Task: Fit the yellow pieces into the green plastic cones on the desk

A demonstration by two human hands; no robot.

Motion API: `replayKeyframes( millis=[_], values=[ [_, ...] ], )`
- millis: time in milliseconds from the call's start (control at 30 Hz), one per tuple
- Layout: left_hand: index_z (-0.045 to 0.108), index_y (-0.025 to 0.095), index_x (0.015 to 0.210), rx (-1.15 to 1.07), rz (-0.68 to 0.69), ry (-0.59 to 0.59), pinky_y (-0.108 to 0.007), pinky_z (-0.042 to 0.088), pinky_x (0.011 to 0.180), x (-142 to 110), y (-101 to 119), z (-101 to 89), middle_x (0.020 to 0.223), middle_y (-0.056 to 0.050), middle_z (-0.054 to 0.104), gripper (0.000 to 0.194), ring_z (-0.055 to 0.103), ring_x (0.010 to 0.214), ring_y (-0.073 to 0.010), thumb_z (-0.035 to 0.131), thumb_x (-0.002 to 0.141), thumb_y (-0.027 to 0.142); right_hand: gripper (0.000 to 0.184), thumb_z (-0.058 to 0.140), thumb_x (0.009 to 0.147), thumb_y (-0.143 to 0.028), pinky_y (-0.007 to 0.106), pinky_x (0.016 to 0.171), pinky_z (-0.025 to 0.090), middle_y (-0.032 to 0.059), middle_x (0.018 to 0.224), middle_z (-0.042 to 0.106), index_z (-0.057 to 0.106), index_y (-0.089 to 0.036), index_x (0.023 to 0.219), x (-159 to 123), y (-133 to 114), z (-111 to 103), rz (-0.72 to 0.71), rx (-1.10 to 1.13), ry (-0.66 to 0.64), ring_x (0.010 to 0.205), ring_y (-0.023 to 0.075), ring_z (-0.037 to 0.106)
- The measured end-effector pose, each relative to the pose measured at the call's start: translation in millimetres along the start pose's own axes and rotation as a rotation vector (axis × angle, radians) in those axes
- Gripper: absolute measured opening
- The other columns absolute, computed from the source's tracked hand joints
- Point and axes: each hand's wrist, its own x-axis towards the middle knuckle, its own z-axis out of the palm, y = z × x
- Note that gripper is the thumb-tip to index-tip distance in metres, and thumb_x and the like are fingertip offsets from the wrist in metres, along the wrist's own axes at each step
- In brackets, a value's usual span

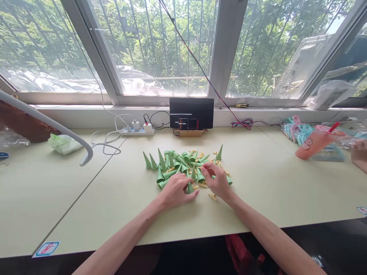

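A heap of several green plastic cones [172, 164] lies mid-table, mixed with small yellow pieces [212, 196]. A few cones stand upright at the heap's left and right edges. My left hand [177, 191] rests at the near edge of the heap, fingers curled onto a lying green cone [190, 187]. My right hand [217, 179] sits beside it, fingers bent and pinched over cones and yellow bits; what it grips is hidden.
A phone on a stand [190, 126] before a black panel, and a power strip [137, 131] with cables, line the windowsill side. A white lamp arm [51, 124] crosses the left. A pink cup [314, 143] and another person's hand [359, 152] are at right.
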Motion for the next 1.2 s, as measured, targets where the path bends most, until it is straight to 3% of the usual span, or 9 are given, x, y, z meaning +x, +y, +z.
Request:
replayKeyframes(
  millis=[233,500,767,1200],
  values=[
    [0.066,0.019,0.090,-0.024,-0.021,0.106,-0.028,0.043,0.064,-3.1,-1.3,4.2,0.064,0.002,0.061,0.016,0.054,0.060,-0.0139,0.068,0.080,0.032,0.014,0.051,0.097,-0.030,0.025,0.052,0.049,0.0018,0.075,0.063,0.059,-0.020,0.092,0.5,-0.5,-0.2,-0.007,-0.003,-0.001,0.057,0.0133,0.059],
    [0.063,0.019,0.109,-0.064,-0.074,0.269,-0.024,0.043,0.056,-1.6,-3.5,3.6,0.077,0.000,0.062,0.026,0.051,0.057,-0.0106,0.065,0.085,0.028,0.014,0.052,0.097,-0.030,0.025,0.050,0.046,0.0021,0.076,0.064,0.059,-0.019,0.091,0.1,-1.7,0.4,0.005,0.014,0.000,0.056,0.0127,0.058],
    [0.059,0.022,0.116,-0.135,-0.088,0.376,-0.022,0.052,0.060,-0.4,-5.0,4.7,0.084,0.000,0.058,0.027,0.055,0.063,-0.0095,0.061,0.090,0.024,0.014,0.052,0.097,-0.029,0.024,0.052,0.046,0.0011,0.075,0.062,0.059,-0.019,0.092,-0.5,-2.0,0.3,0.022,0.022,-0.007,0.057,0.0125,0.057],
    [0.056,0.024,0.120,-0.237,-0.123,0.427,-0.019,0.059,0.056,3.1,-2.7,2.9,0.097,-0.003,0.057,0.033,0.060,0.075,-0.0101,0.060,0.088,0.017,0.017,0.051,0.097,-0.033,0.025,0.050,0.044,0.0009,0.072,0.060,0.060,-0.020,0.091,-0.6,-1.4,0.5,0.037,0.016,-0.013,0.055,0.0128,0.055]
  ],
)
